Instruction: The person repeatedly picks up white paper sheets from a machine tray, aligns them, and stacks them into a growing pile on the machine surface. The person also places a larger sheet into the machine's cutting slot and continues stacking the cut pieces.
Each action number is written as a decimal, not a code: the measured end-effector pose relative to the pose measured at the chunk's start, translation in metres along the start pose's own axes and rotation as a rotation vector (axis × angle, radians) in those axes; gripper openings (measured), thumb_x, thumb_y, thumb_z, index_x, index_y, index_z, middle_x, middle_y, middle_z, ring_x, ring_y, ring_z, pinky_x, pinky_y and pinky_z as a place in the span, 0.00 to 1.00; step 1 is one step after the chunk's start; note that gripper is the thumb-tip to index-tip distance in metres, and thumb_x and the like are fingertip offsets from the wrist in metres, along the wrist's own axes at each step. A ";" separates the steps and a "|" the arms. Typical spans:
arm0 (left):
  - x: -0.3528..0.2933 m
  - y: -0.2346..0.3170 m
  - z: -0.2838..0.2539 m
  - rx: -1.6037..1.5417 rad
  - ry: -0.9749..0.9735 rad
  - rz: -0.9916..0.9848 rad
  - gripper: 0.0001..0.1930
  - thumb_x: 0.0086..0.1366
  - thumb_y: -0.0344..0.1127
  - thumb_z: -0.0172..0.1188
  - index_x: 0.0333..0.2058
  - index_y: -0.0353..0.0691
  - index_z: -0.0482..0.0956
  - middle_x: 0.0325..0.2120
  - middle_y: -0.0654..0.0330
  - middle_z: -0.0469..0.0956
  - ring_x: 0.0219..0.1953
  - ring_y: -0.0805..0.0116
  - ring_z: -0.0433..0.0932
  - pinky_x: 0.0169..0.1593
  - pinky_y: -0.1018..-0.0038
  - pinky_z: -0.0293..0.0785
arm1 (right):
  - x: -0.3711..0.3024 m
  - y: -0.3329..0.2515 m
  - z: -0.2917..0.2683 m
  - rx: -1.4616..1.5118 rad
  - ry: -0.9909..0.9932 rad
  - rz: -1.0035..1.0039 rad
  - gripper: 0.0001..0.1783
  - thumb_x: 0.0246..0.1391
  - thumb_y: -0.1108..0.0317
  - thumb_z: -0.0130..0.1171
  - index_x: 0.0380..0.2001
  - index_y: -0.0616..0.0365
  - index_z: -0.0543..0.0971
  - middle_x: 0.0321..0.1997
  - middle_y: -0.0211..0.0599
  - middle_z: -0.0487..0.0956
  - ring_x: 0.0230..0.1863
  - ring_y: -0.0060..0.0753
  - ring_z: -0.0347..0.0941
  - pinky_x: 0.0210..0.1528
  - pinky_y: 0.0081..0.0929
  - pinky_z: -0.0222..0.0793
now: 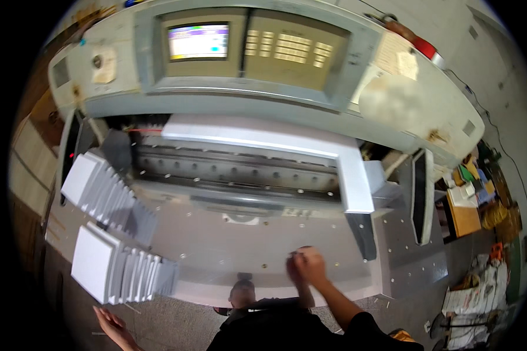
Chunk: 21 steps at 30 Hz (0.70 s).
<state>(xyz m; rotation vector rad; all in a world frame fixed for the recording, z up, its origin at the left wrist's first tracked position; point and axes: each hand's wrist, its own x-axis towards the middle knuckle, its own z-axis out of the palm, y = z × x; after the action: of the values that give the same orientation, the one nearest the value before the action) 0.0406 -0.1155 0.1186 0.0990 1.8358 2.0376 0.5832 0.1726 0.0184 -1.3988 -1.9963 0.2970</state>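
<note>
The right hand (pixel 308 266) rests on the bench (pixel 216 245) near its front edge, right of middle, fingers curled narrow; whether it pinches anything I cannot tell. The left hand (pixel 114 326) hangs below the front left corner, off the bench, fingers spread wide and holding nothing. Two fanned stacks (pixel 108 234) of white sheets stand along the left edge. A white pile (pixel 257 136) lies at the back under the cutter's clamp, below the screen (pixel 198 41).
</note>
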 end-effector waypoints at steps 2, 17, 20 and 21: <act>0.008 -0.059 -0.008 0.041 -0.365 -0.282 0.20 0.70 0.50 0.56 0.42 0.35 0.76 0.27 0.61 0.71 0.28 0.71 0.70 0.33 0.76 0.66 | 0.007 0.073 -0.054 -0.201 0.125 0.139 0.11 0.54 0.66 0.60 0.39 0.60 0.79 0.41 0.47 0.80 0.42 0.51 0.77 0.46 0.41 0.74; -0.258 -0.157 0.340 1.069 -1.450 -0.397 0.31 0.61 0.53 0.67 0.50 0.30 0.76 0.35 0.52 0.83 0.37 0.69 0.83 0.42 0.74 0.78 | 0.211 0.331 -0.059 -0.511 -0.175 0.259 0.38 0.65 0.43 0.42 0.69 0.58 0.59 0.75 0.46 0.55 0.76 0.50 0.44 0.75 0.45 0.38; -0.288 -0.151 0.368 1.028 -1.450 -0.748 0.30 0.64 0.48 0.64 0.57 0.32 0.71 0.39 0.53 0.82 0.37 0.69 0.82 0.44 0.74 0.78 | 0.200 0.324 -0.053 -0.477 -0.154 0.222 0.37 0.66 0.44 0.42 0.69 0.58 0.60 0.74 0.47 0.56 0.76 0.51 0.44 0.75 0.48 0.37; -0.287 -0.169 0.366 0.959 -1.482 -0.703 0.30 0.64 0.48 0.64 0.57 0.32 0.71 0.38 0.53 0.82 0.36 0.69 0.82 0.43 0.74 0.78 | 0.194 0.315 -0.051 -0.464 -0.130 0.201 0.37 0.65 0.45 0.43 0.68 0.59 0.61 0.74 0.48 0.57 0.75 0.52 0.46 0.74 0.49 0.38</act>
<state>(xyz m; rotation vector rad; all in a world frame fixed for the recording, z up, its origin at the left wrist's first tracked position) 0.4587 0.1440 0.0651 0.8044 1.2434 0.1586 0.8121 0.4630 -0.0359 -1.9173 -2.1195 0.0062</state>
